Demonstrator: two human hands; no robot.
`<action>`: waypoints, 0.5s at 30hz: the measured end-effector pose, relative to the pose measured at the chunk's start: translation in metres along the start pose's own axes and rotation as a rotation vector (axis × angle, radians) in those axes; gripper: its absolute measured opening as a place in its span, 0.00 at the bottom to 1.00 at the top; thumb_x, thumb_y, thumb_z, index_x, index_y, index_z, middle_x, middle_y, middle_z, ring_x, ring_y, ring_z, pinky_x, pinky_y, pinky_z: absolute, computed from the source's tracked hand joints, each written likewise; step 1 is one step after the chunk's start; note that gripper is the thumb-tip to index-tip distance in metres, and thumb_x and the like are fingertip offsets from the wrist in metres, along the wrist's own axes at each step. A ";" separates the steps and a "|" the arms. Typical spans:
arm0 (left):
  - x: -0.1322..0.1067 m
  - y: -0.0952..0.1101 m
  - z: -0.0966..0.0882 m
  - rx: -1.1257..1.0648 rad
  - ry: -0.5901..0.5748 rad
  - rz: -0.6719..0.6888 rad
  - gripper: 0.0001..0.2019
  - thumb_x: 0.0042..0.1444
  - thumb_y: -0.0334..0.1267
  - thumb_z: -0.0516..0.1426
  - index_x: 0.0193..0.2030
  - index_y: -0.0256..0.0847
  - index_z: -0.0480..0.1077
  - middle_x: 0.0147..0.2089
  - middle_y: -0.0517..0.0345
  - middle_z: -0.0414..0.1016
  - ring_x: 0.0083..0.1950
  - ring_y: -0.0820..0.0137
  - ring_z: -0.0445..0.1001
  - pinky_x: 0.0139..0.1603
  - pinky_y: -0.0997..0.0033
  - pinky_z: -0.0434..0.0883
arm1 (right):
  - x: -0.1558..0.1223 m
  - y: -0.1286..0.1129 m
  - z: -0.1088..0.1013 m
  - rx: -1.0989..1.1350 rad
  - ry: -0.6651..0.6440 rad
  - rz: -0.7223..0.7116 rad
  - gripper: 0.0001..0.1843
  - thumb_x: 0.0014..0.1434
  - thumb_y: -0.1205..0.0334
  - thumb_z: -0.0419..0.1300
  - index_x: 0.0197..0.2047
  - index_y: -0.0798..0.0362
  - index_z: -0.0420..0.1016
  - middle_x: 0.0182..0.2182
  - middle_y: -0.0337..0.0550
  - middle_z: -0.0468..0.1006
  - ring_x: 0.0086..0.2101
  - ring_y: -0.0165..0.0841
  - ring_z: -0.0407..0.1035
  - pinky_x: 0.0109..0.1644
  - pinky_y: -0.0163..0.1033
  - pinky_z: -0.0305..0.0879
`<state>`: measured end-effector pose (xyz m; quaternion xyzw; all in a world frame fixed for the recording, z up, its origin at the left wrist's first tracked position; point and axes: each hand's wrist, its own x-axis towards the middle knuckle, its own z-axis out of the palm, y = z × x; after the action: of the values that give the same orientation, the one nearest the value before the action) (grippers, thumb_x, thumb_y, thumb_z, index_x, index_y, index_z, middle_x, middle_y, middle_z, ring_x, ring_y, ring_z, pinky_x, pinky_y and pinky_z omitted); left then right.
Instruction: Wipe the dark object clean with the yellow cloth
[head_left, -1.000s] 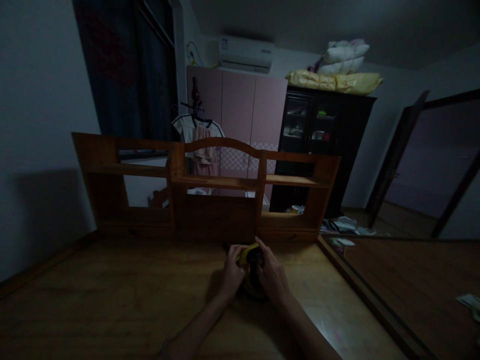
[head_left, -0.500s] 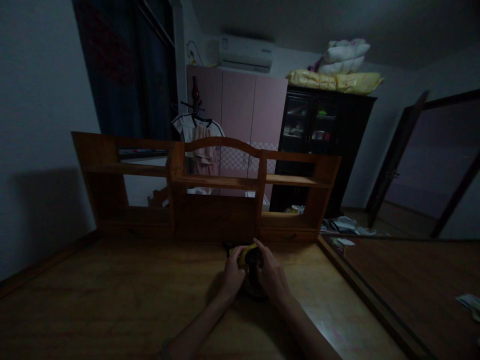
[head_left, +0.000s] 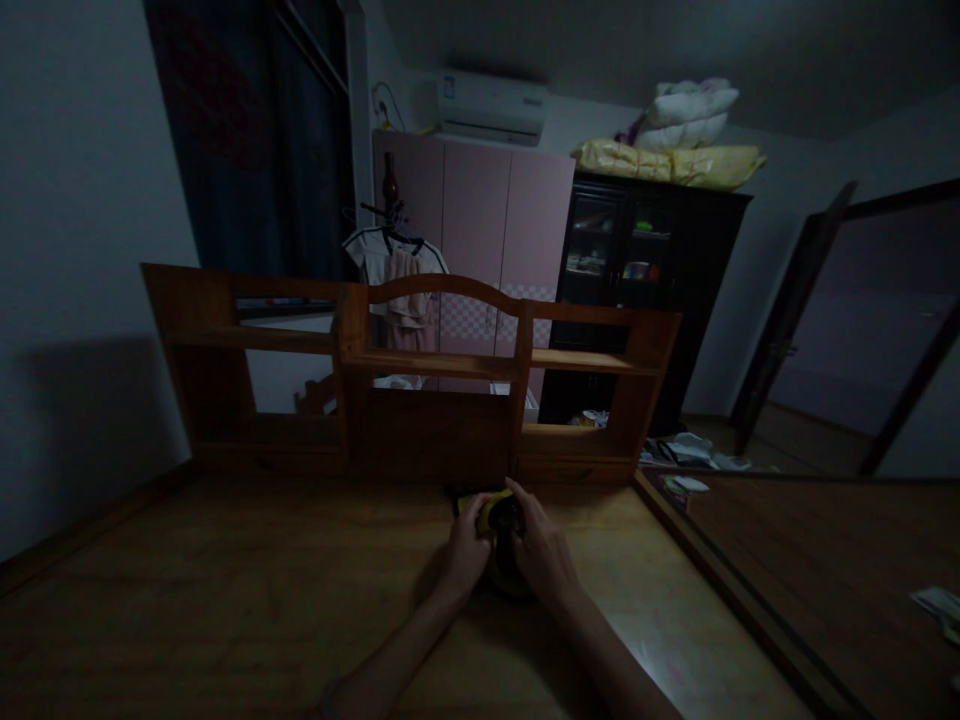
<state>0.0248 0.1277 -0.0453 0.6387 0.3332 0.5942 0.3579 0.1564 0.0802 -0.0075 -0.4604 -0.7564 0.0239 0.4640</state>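
Between my two hands is a yellow-and-black object with a dark rounded opening or hollow near its top. The dim light hides its kind. My left hand wraps its fingers around the left side, by a yellow edge. My right hand grips the right side, the index finger stretched along the top and the thumb near the dark middle. The object rests on or just above a pale wooden board; I cannot tell which. A small dark part sticks out left of it, beyond my left fingers.
A wooden shelf headboard stands across the board's far end. A raised wooden rail runs along the right side. Beyond are a pink wardrobe, a black cabinet with bags on top, and a door. A wall is at left.
Almost nothing differs. Both hands keep their hold on the yellow-and-black object, with only a very slight shift of the fingers and the object.
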 end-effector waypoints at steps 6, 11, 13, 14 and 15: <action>0.000 -0.002 -0.001 -0.004 0.002 -0.028 0.34 0.30 0.17 0.45 0.47 0.40 0.68 0.47 0.55 0.73 0.52 0.64 0.69 0.56 0.62 0.63 | 0.000 0.000 -0.001 -0.009 -0.015 0.001 0.43 0.46 0.80 0.48 0.65 0.46 0.47 0.49 0.44 0.66 0.45 0.36 0.66 0.49 0.42 0.67; 0.001 -0.001 -0.001 -0.041 -0.009 -0.032 0.34 0.30 0.18 0.45 0.47 0.41 0.69 0.47 0.57 0.74 0.52 0.65 0.70 0.57 0.62 0.63 | 0.000 0.001 0.000 -0.031 -0.015 0.010 0.43 0.47 0.80 0.48 0.65 0.45 0.47 0.49 0.44 0.67 0.46 0.36 0.66 0.50 0.43 0.66; 0.001 0.000 -0.001 -0.029 0.007 -0.023 0.34 0.29 0.18 0.45 0.46 0.40 0.69 0.47 0.57 0.74 0.52 0.65 0.69 0.57 0.62 0.63 | -0.001 0.001 0.000 -0.035 -0.014 0.009 0.43 0.47 0.81 0.48 0.65 0.45 0.47 0.49 0.44 0.66 0.47 0.37 0.66 0.50 0.43 0.66; 0.001 0.000 -0.001 -0.022 0.013 -0.021 0.33 0.29 0.18 0.45 0.46 0.40 0.69 0.47 0.57 0.74 0.52 0.65 0.69 0.57 0.62 0.63 | -0.001 0.001 0.000 -0.031 -0.014 0.009 0.44 0.46 0.81 0.47 0.65 0.45 0.47 0.49 0.44 0.66 0.47 0.37 0.66 0.50 0.43 0.66; 0.001 0.000 -0.001 -0.018 0.015 -0.019 0.33 0.29 0.19 0.45 0.46 0.40 0.69 0.47 0.57 0.74 0.52 0.65 0.69 0.57 0.62 0.63 | -0.001 0.001 0.000 -0.027 -0.012 0.009 0.44 0.46 0.81 0.47 0.65 0.44 0.47 0.49 0.44 0.66 0.47 0.36 0.66 0.50 0.42 0.66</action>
<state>0.0242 0.1291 -0.0446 0.6276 0.3364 0.5987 0.3668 0.1572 0.0805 -0.0088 -0.4697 -0.7573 0.0186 0.4532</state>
